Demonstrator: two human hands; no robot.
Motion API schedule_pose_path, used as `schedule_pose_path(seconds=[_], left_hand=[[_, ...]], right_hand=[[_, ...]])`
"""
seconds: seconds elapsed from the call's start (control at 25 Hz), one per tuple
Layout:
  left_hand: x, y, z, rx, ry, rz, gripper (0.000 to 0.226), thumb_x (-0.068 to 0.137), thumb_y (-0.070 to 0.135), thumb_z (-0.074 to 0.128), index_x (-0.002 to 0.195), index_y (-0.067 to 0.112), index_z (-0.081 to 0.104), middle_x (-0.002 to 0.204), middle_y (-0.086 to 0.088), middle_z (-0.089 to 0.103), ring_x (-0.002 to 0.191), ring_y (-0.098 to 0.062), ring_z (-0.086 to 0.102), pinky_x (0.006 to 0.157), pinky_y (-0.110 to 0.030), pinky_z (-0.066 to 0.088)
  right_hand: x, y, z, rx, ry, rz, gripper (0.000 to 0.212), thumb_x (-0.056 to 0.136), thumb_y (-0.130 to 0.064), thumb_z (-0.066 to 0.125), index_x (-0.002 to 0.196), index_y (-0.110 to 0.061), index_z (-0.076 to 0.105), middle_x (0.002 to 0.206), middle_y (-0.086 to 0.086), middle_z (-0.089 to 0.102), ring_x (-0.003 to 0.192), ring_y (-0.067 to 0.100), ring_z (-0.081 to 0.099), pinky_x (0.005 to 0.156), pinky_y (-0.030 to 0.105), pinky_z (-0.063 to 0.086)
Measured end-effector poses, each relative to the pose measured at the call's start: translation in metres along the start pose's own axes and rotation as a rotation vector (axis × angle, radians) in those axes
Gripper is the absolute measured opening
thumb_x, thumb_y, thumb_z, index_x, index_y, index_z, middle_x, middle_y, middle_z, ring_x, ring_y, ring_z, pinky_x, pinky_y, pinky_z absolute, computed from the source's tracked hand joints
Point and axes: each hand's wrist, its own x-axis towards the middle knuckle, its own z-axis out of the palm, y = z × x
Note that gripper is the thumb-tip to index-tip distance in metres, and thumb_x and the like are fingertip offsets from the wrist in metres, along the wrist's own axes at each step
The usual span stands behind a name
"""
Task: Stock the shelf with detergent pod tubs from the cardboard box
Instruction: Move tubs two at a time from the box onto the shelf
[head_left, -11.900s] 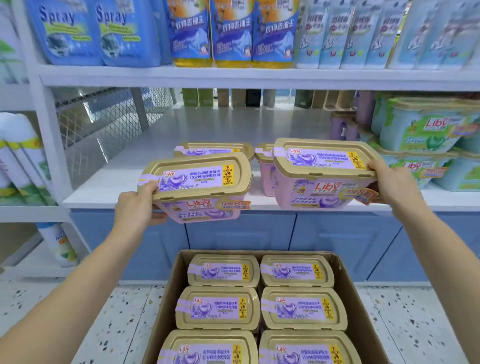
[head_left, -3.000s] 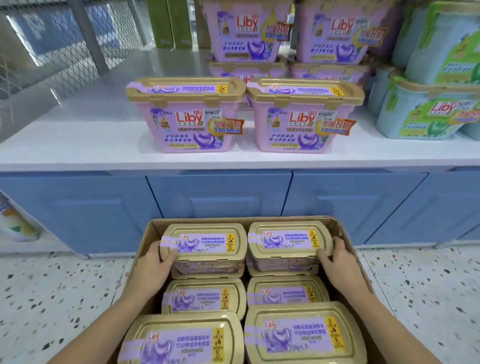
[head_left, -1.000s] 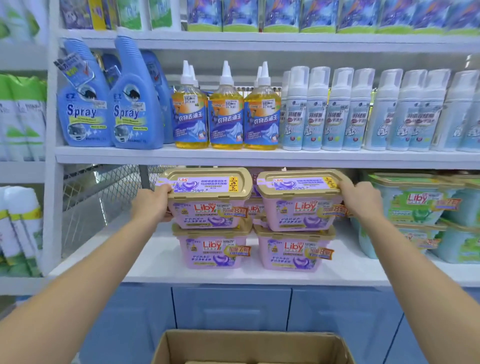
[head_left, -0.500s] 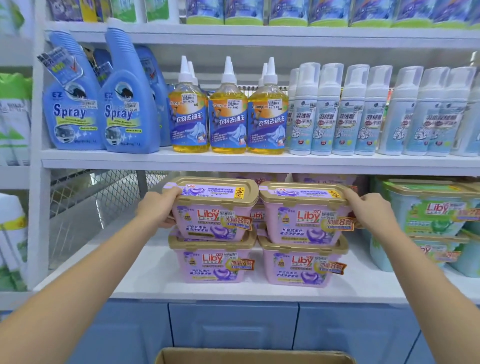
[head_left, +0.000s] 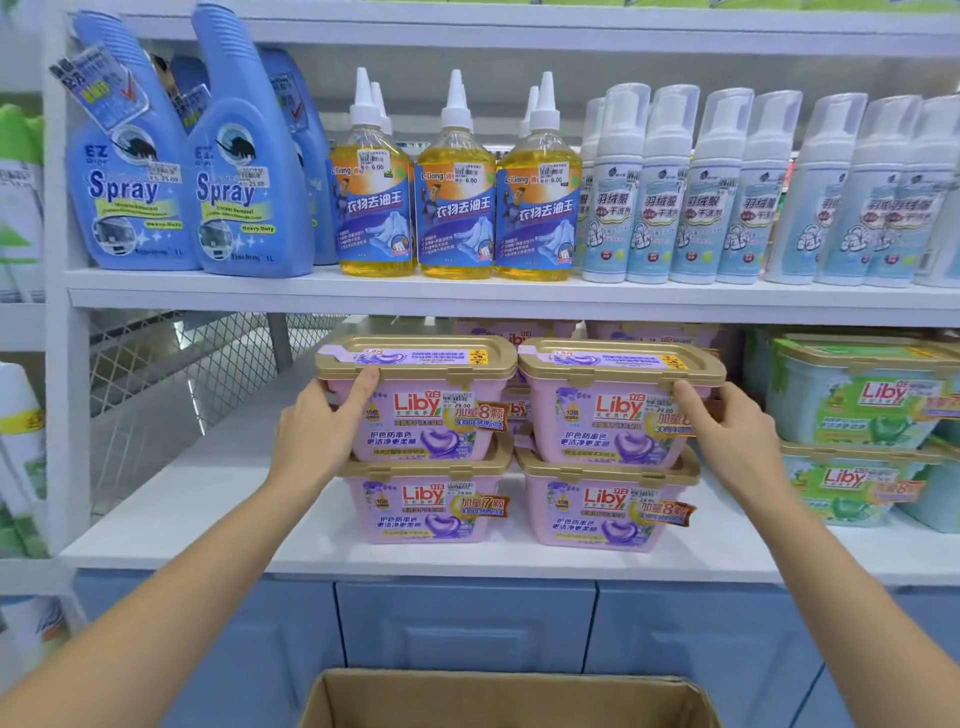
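Note:
Two pink Liby pod tubs with gold lids sit stacked on two others on the white shelf (head_left: 171, 525). My left hand (head_left: 317, 431) grips the left side of the upper left tub (head_left: 421, 400). My right hand (head_left: 727, 431) grips the right side of the upper right tub (head_left: 613, 410). Beneath them rest the lower left tub (head_left: 426, 504) and lower right tub (head_left: 608, 509). More pink tubs stand behind, mostly hidden. The cardboard box (head_left: 509, 696) shows only its top rim at the bottom edge; its contents are out of view.
Green Liby tubs (head_left: 857, 395) are stacked just right of the pink ones. A wire mesh panel (head_left: 171, 395) closes the shelf's left side. The shelf above holds blue spray bottles (head_left: 228, 171), yellow bottles (head_left: 452, 197) and white foam bottles (head_left: 727, 197). Blue cabinet fronts (head_left: 462, 623) lie below.
Both upper tubs have come down onto the lower pair and settled further back. The view has moved closer to the shelf.

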Motion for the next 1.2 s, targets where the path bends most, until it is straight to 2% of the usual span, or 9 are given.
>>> schedule_pose_path(seconds=[0.12,0.24,0.4,0.52,0.6,0.76,0.88,1.08,1.2], left_hand=[[0.001,-0.006,0.009,0.008,0.007,0.025,0.053,0.087,0.057,0.041,0.115,0.014,0.053,0.107,-0.007,0.063,0.111,-0.033,0.053,0.081,-0.036,0.035],[-0.003,-0.019,0.015,-0.061,-0.023,0.095,0.049,0.087,0.051,0.046,0.119,0.013,0.048,0.115,-0.007,0.062,0.111,-0.031,0.056,0.08,-0.035,0.038],[-0.024,-0.059,0.021,-0.146,0.011,0.009,0.096,0.063,0.072,0.047,0.139,0.015,0.033,0.129,-0.009,0.052,0.113,-0.022,0.05,0.095,-0.041,0.042],[-0.051,-0.091,0.038,-0.172,-0.104,-0.131,0.111,0.048,0.074,0.049,0.141,0.016,0.031,0.126,-0.007,0.054,0.112,-0.02,0.051,0.092,-0.034,0.039],[-0.059,-0.103,0.052,-0.089,-0.223,-0.167,0.093,0.047,0.07,0.057,0.125,0.022,0.044,0.113,-0.001,0.062,0.11,-0.025,0.059,0.089,-0.035,0.042],[-0.054,-0.111,0.065,0.08,-0.119,-0.105,0.05,0.068,0.046,0.074,0.104,0.023,0.048,0.11,-0.004,0.069,0.103,-0.029,0.063,0.089,-0.04,0.048],[-0.051,-0.117,0.067,0.113,-0.091,-0.029,0.048,0.071,0.044,0.072,0.107,0.017,0.053,0.108,-0.005,0.07,0.098,-0.028,0.064,0.083,-0.039,0.05],[-0.038,-0.136,0.061,0.152,-0.052,0.01,0.049,0.073,0.042,0.071,0.107,0.01,0.056,0.103,-0.009,0.071,0.093,-0.031,0.064,0.08,-0.042,0.05],[-0.02,-0.154,0.045,0.206,-0.048,0.02,0.05,0.073,0.042,0.072,0.105,0.006,0.056,0.099,-0.013,0.071,0.089,-0.035,0.064,0.078,-0.045,0.05]], right_hand=[[-0.002,0.0,0.007,0.007,0.052,0.007,0.048,0.089,-0.05,0.046,0.108,-0.007,0.057,0.093,0.003,0.06,0.085,0.021,0.055,0.071,0.03,0.037],[-0.006,0.01,0.009,0.127,0.017,0.011,0.061,0.083,-0.062,0.045,0.117,-0.012,0.053,0.101,0.002,0.062,0.092,0.02,0.058,0.075,0.033,0.045],[-0.037,0.047,0.016,0.332,0.045,0.114,0.056,0.088,-0.048,0.051,0.132,-0.015,0.04,0.123,0.005,0.055,0.106,0.017,0.053,0.087,0.03,0.04],[-0.071,0.084,0.033,0.268,-0.074,0.226,0.076,0.074,-0.063,0.054,0.13,-0.014,0.04,0.126,0.008,0.053,0.103,0.021,0.051,0.082,0.031,0.038],[-0.079,0.097,0.043,0.115,-0.211,0.215,0.077,0.063,-0.075,0.055,0.115,-0.019,0.048,0.114,0.004,0.062,0.097,0.021,0.056,0.08,0.037,0.043],[-0.058,0.102,0.059,0.01,-0.264,0.168,0.073,0.054,-0.077,0.063,0.094,-0.017,0.054,0.084,-0.005,0.065,0.082,0.02,0.063,0.068,0.035,0.047],[-0.051,0.103,0.067,-0.041,-0.226,0.149,0.034,0.075,-0.036,0.072,0.088,-0.01,0.054,0.08,0.005,0.064,0.08,0.03,0.063,0.063,0.036,0.045],[-0.053,0.093,0.078,-0.088,-0.239,0.113,0.033,0.077,-0.035,0.071,0.068,-0.02,0.044,0.072,0.003,0.061,0.064,0.02,0.056,0.049,0.024,0.035],[-0.058,0.081,0.098,-0.098,-0.226,0.098,0.033,0.076,-0.036,0.071,0.076,-0.01,0.052,0.07,0.004,0.061,0.068,0.026,0.06,0.054,0.031,0.039]])
